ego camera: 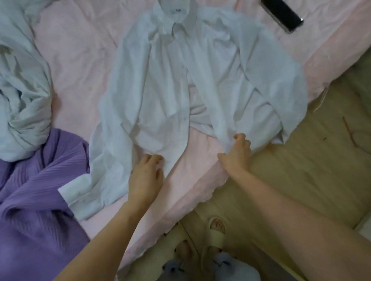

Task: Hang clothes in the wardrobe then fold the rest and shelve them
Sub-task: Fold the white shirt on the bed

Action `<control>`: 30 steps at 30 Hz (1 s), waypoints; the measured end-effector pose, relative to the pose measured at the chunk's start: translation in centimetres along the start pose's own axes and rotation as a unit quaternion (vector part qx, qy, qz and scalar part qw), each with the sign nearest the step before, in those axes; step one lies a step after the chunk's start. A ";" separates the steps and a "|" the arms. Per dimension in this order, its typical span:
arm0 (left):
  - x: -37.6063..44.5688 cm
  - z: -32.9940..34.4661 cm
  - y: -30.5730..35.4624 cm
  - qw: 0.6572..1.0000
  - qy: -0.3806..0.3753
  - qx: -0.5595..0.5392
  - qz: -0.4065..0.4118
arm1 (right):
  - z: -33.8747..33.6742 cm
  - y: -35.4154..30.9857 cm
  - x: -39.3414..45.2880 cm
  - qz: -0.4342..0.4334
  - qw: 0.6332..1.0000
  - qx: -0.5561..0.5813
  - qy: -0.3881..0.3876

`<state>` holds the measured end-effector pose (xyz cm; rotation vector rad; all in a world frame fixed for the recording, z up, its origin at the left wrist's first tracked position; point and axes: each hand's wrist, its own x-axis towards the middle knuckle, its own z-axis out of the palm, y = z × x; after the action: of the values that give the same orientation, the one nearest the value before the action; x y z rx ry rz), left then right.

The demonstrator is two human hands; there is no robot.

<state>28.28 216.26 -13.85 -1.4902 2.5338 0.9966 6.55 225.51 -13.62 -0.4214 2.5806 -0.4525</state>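
Observation:
A white collared shirt (176,80) lies spread face up on the pink bed sheet (84,59), collar at the far side, front open at the bottom. My left hand (146,175) grips the lower hem of the shirt's left front panel. My right hand (237,148) pinches the hem of the right front panel near the bed's edge. One long sleeve with its cuff (75,192) trails toward the near left. A purple ribbed garment (32,204) lies crumpled at the near left, and a pale green cloth (11,85) is bunched at the far left.
A black phone (282,11) lies on the bed at the far right. The bed's edge runs diagonally from lower centre to upper right, with wooden floor (311,154) beyond it. My feet in beige slippers (216,234) stand by the edge.

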 end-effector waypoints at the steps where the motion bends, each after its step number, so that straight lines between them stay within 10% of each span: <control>1: -0.3 0.4 -0.3 0.999 -0.004 0.041 -0.026 | 0.5 0.6 0.3 0.021 1.000 -0.003 -0.019; 5: -0.6 1.1 -0.2 0.994 -0.026 0.092 -0.050 | 1.5 2.2 0.9 0.031 0.999 -0.007 -0.018; 12: -3.1 0.9 3.8 0.983 -0.109 -0.143 0.028 | -0.2 -0.9 -3.9 -0.143 0.956 0.241 -0.089; 16: -4.4 2.0 2.0 0.991 -0.092 -0.097 0.008 | 1.6 0.5 -6.6 -0.098 0.960 0.198 -0.171; 30: -4.7 6.7 0.7 0.989 -0.009 0.105 0.107 | 7.5 6.4 -7.5 -0.106 0.990 0.074 -0.055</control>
<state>28.45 223.76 -17.22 -1.1714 2.7294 0.7288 15.31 232.23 -19.28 -0.6525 2.3874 -0.6706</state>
